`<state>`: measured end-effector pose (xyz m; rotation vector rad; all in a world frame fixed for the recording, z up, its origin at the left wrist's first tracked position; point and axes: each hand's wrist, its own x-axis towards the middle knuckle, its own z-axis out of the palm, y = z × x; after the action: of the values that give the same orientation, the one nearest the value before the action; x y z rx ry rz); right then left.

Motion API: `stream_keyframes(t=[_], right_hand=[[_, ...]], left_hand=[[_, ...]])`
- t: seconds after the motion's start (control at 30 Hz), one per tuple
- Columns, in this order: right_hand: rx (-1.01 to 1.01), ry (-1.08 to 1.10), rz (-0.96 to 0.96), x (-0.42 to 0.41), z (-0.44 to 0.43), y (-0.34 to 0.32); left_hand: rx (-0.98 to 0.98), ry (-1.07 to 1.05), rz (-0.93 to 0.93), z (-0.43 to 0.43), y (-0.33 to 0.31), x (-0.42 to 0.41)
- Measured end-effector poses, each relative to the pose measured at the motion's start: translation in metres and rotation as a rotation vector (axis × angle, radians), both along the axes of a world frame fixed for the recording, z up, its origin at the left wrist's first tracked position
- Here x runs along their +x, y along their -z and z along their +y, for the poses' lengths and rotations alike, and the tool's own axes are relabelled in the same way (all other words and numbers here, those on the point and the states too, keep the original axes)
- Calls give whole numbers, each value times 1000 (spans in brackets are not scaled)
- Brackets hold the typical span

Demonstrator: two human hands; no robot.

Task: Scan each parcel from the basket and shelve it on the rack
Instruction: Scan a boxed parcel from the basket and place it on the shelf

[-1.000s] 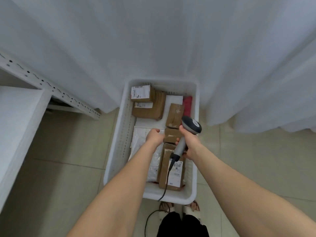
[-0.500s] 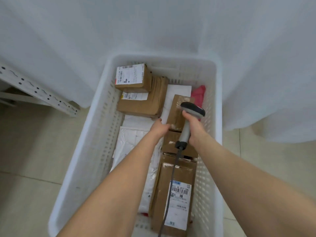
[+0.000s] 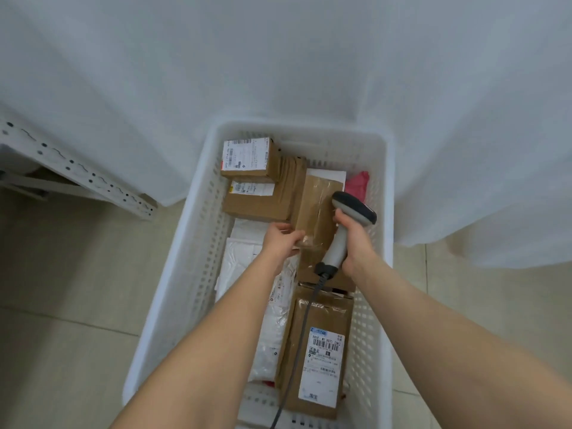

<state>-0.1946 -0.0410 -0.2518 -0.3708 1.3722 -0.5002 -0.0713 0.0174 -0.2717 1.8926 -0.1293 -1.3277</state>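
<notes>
The basket (image 3: 198,243) is a white slotted plastic crate. It stands on the tiled floor (image 3: 62,305), with its far end against a white curtain (image 3: 278,57). The rack (image 3: 77,171), made of white perforated metal, is at the left, well apart from the basket.

Left hand (image 3: 278,243): the fingers are curled round the near left corner of the taped box (image 3: 315,209) and grip it. The taped box is plain brown cardboard wrapped in clear tape. It sits in the middle of the basket, right of centre. Whether it is lifted clear of the parcel beneath it cannot be told.

Right hand (image 3: 354,246): the fingers are wrapped fully round the grey handle of the scanner (image 3: 337,243). The dark scanner head is above the right edge of the taped box. The cable (image 3: 297,351) runs from the base of the handle toward the near end of the basket.

Other contents of the basket:
- Far left corner: a small labelled box (image 3: 247,157) on top of a flat brown box (image 3: 257,199).
- Far right: a red packet (image 3: 357,184), against the wall.
- Left side: white mailer bags (image 3: 244,255), partly under the left forearm.
- Near end: a long box (image 3: 318,351) with a barcode label facing up.
</notes>
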Motion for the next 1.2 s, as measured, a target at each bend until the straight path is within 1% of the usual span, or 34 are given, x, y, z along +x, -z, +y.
stream_keyframes(t=[0.1,0.2,0.3,0.47,0.67,0.83,0.9,0.93,1.0,1.03,1.2], right_hand=[[40,0,-27,4,9,-47],[84,10,-53,8,16,-101],[111,12,-118,13,22,-159],[178,-138,-196,24,35,-263],[195,-257,-197,33,49,-367],[185,-414,-234,40,67,-436],[142,-414,-235,41,75,-458],[113,-401,-238,42,79,-467],[53,-373,-239,43,84,-483],[21,-360,-236,43,85,-492],[-99,-327,-216,39,89,-528]], left_hand=[[-13,-11,-31,13,-49,15],[-4,13,-129,28,-105,35],[-51,36,-212,43,-165,55],[-165,102,-299,62,-266,78],[-253,26,-364,72,-380,102],[-215,-31,-415,75,-466,92],[-243,-71,-381,78,-491,89],[-275,-111,-324,81,-502,87],[-285,-200,-140,90,-524,82],[-271,-199,-66,95,-534,79],[-99,129,88,121,-571,67]])
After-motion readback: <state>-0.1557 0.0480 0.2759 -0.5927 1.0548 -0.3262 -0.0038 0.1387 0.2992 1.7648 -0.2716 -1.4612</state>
